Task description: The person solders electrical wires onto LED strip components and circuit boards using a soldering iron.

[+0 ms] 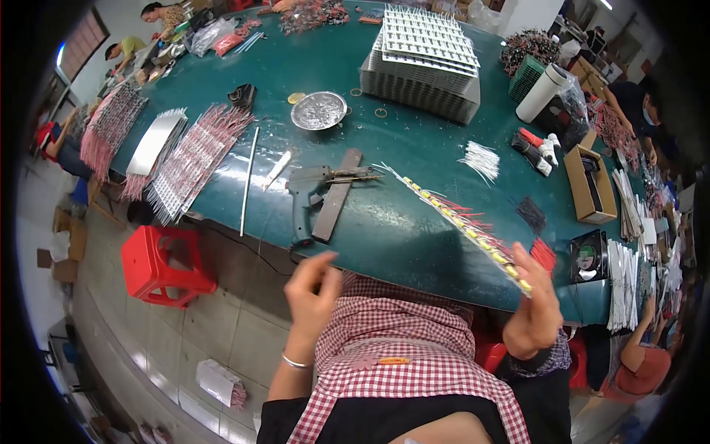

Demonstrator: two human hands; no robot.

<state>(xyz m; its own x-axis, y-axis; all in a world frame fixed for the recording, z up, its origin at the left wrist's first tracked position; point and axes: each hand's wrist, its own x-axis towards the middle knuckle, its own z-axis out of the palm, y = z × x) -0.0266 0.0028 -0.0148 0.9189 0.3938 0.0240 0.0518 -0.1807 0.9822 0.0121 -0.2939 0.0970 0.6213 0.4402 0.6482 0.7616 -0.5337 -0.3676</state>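
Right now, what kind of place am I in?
Probably a small electronics assembly workshop. The right hand holds a long strip of wired parts over a big green worktable, with stacked component trays and a glue gun on it, and other workers around.

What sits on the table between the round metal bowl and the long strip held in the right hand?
In the head view, between the metal bowl and the strip in the right hand lie a glue gun and a flat dark bar on the green table.
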